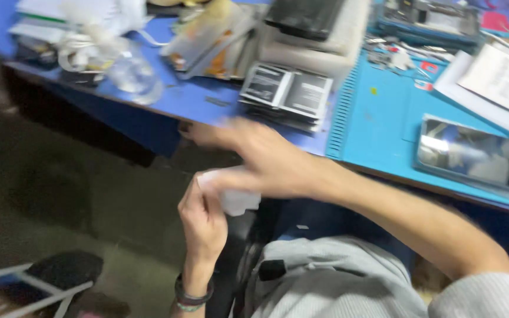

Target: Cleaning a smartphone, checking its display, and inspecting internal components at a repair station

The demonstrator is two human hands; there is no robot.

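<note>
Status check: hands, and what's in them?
Left hand grips white wad below desk edge. Right hand crosses over, touching it. Motion blur; nothing between them.

Motion blur smears the right hand (266, 162) and the white piece (234, 197) under it — its kind cannot be told. The phone (478, 156) on the worktop (378, 123) is cut off by the right edge.

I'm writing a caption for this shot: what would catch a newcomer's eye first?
The two hands meeting at centre, below the table edge: the left hand grips a small white piece while the blurred right hand reaches across it. Behind them, a cluttered blue table carries a glossy phone at right and dark booklets near the middle.
</note>
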